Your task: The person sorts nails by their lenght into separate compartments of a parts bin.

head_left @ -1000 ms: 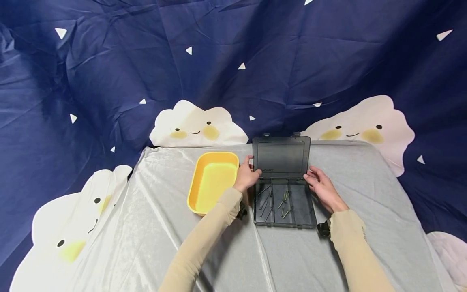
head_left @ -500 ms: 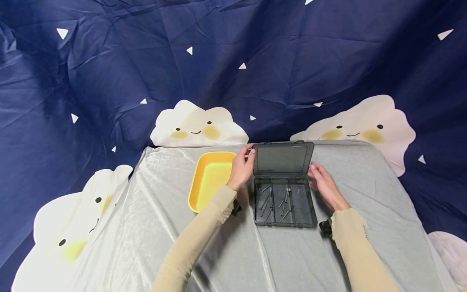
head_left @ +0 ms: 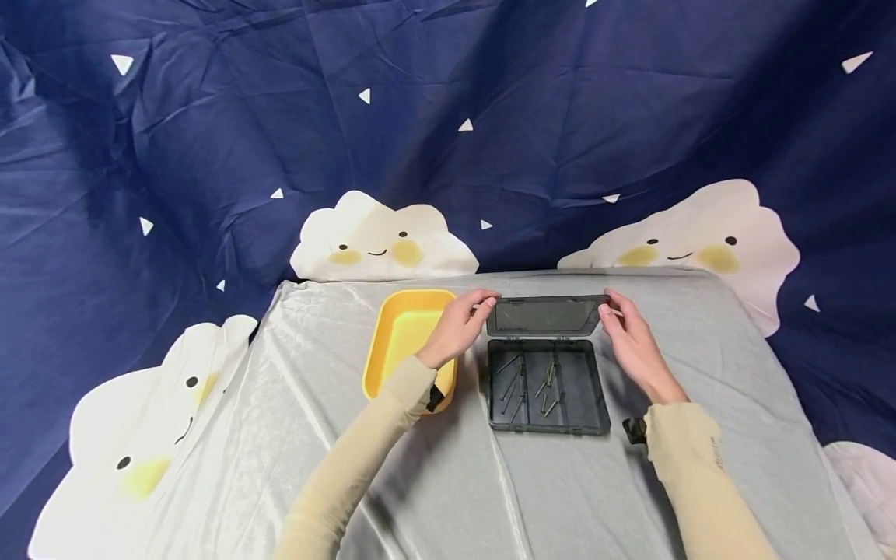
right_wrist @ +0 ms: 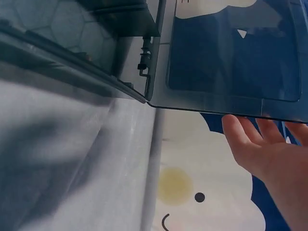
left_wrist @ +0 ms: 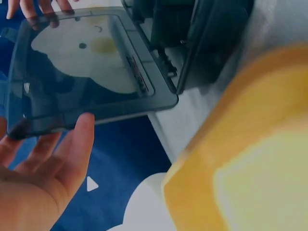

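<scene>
A dark see-through plastic storage box [head_left: 603,397] sits on the cloth with its hinged lid [head_left: 542,316] raised at a steep tilt. My left hand [head_left: 455,330] holds the lid's left edge near the top corner, thumb on one side and fingers on the other. At the opposite edge, my right hand [head_left: 640,354] pinches the upper right corner; its fingertips meet the rim in the right wrist view. Inside the box, several dark screw- or nail-like pieces [head_left: 509,389] lie in the left compartment and several brass-coloured ones [head_left: 550,408] in the middle.
Left of the box stands a yellow tray [head_left: 371,365], partly behind my left hand and forearm. Grey velvety cloth [head_left: 560,498] covers the table. A dark blue curtain [head_left: 518,93] with clouds hangs behind the table's back edge.
The lid has swung up and forward toward the person, showing more steeply foreshortened. My left hand has slid from its lower left side to the upper corner; my right hand has risen along the right edge.
</scene>
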The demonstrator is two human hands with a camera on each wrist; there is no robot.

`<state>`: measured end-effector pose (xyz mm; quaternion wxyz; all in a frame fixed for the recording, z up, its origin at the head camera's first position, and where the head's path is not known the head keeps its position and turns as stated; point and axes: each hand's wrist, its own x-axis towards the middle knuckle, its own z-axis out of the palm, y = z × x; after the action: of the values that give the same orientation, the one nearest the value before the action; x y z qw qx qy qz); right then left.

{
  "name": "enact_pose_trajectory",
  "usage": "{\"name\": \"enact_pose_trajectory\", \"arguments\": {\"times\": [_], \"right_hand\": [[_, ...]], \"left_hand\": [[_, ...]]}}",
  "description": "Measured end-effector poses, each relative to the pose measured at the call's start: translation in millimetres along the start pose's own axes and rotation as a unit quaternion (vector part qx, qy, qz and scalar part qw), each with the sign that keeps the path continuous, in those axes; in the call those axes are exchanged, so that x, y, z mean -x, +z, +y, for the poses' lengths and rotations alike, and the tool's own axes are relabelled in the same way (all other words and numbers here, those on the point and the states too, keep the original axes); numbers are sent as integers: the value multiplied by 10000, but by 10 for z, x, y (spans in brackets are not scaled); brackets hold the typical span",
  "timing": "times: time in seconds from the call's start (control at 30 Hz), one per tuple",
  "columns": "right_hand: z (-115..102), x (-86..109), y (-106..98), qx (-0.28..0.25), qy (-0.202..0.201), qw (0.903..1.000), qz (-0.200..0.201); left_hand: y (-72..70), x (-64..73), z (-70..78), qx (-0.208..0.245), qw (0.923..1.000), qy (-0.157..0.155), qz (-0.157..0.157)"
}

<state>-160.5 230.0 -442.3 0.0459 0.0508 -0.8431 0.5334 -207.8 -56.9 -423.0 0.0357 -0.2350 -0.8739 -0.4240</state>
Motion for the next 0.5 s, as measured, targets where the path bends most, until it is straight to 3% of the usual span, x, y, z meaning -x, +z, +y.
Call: {"name": "enact_pose_trajectory", "arguments": {"times": [0.23,0.5], "right_hand": [[-23,85,-34,60,-424,9990,-89],[-91,173,-118,549,-443,9950,-711]], "left_hand": [[-48,32,-22,-378,9954,353,-803],[-95,104,30,-908,9819,766,-1478]]}}
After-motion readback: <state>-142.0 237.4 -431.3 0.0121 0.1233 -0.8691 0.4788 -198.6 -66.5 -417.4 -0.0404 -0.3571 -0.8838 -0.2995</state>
